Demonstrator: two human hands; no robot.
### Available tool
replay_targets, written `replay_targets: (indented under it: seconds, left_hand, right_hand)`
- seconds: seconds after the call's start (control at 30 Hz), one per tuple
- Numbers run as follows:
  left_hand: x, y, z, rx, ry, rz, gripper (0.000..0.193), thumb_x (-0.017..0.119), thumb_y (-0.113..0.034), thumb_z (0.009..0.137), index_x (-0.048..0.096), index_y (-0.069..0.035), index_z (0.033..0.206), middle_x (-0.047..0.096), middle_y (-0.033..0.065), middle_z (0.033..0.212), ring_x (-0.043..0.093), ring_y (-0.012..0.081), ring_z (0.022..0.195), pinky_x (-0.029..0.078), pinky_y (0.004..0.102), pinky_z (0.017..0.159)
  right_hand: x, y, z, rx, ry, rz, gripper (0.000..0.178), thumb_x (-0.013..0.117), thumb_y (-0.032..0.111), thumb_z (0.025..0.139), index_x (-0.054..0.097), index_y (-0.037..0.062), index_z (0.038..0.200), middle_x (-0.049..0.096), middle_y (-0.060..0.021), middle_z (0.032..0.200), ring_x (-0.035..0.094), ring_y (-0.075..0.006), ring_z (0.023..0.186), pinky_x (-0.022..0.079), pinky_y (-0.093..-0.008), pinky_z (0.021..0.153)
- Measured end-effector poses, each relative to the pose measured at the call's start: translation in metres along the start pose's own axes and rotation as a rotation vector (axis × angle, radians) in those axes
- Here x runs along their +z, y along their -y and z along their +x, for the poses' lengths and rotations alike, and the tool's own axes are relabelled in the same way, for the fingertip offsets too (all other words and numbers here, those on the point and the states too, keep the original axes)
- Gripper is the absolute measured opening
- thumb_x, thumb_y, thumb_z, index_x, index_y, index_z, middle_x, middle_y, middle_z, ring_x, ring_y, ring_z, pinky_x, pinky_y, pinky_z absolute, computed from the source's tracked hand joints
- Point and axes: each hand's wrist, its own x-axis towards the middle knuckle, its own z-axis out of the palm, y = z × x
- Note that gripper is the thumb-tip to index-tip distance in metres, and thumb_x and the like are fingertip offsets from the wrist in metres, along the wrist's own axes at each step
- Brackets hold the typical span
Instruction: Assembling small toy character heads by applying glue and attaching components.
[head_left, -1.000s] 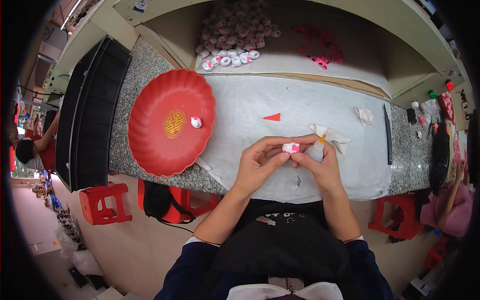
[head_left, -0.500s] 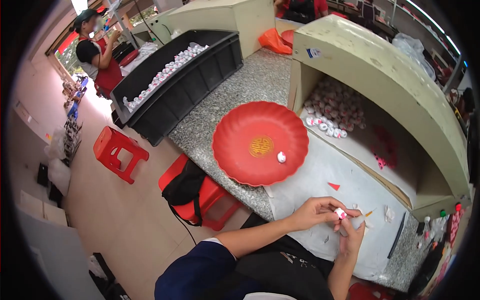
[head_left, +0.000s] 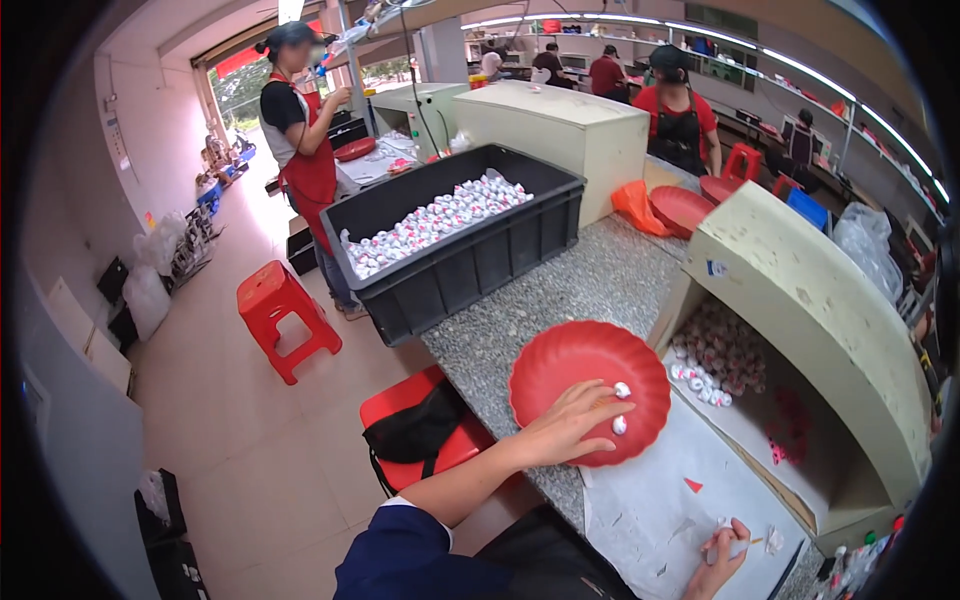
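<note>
My left hand (head_left: 570,424) reaches over the scalloped red plate (head_left: 545,365), fingers spread. Two small white pieces lie in the plate by its fingertips: one white piece (head_left: 622,389) beyond them, another white piece (head_left: 619,425) between finger and thumb, apparently loose. Lower right, above the white paper sheet (head_left: 640,510), my right hand (head_left: 716,566) is closed around a small translucent squeeze bottle (head_left: 739,548) with a thin orange tip. Inside the cream arched booth (head_left: 810,270) sits a heap of white-and-pink pieces (head_left: 715,350).
A black crate (head_left: 470,265) full of similar white pieces stands at the counter's far left. A red stool (head_left: 285,315) is on the floor; another stool (head_left: 385,405) carries a black bag. A co-worker in a red apron (head_left: 310,165) stands far left; others work behind.
The view has tilted up. My left hand has moved from beside the right hand to the plate, letting go of the white-and-pink piece; the plate now holds two. The right hand keeps the bottle.
</note>
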Motion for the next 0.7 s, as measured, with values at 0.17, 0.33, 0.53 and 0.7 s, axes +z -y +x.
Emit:
replay_targets:
  seconds: [0.17,0.33,0.53,0.7]
  left_hand:
    - [-0.082,0.051,0.004,-0.071,-0.297,0.479,0.057,0.067,-0.023,0.06,0.045,-0.011,0.111,0.04,0.015,0.111,0.034,0.0331,0.107,0.027,0.0447,0.09]
    - [-0.207,0.183,-0.025,-0.652,-0.499,0.818,0.035,0.051,-0.034,0.076,0.055,-0.01,0.1,0.054,0.0164,0.094,0.049,0.0302,0.094,0.035,0.0416,0.082]
    - [-0.255,0.318,-0.032,-1.14,0.842,0.322,0.037,0.048,-0.028,0.075,0.054,-0.007,0.105,0.058,0.0137,0.097,0.057,0.0276,0.079,0.044,0.0402,0.068]
    - [-0.219,0.383,-0.021,-1.058,0.808,0.386,0.038,0.05,-0.028,0.075,0.052,-0.007,0.107,0.057,0.0148,0.096,0.056,0.0279,0.085,0.043,0.0404,0.071]
  right_hand:
    - [-0.001,-0.01,0.003,-0.018,-0.081,-0.048,0.02,0.055,0.005,0.073,0.049,-0.0004,0.092,0.047,-0.0025,0.068,0.039,-0.0084,0.052,0.034,-0.0191,0.049]
    - [0.017,-0.004,0.0,-0.001,-0.151,-0.198,0.02,0.055,0.003,0.072,0.049,0.0,0.091,0.047,-0.0048,0.068,0.041,-0.012,0.058,0.036,-0.0217,0.052]
    - [0.013,-0.02,0.003,0.05,-0.309,-0.291,0.02,0.057,0.009,0.074,0.048,0.0015,0.09,0.048,-0.0073,0.072,0.043,-0.0142,0.062,0.038,-0.0252,0.057]
    - [-0.007,-0.039,0.05,-0.477,0.23,-0.236,0.018,0.057,0.008,0.075,0.045,0.0028,0.087,0.048,-0.0074,0.076,0.046,-0.0155,0.067,0.039,-0.0264,0.059]
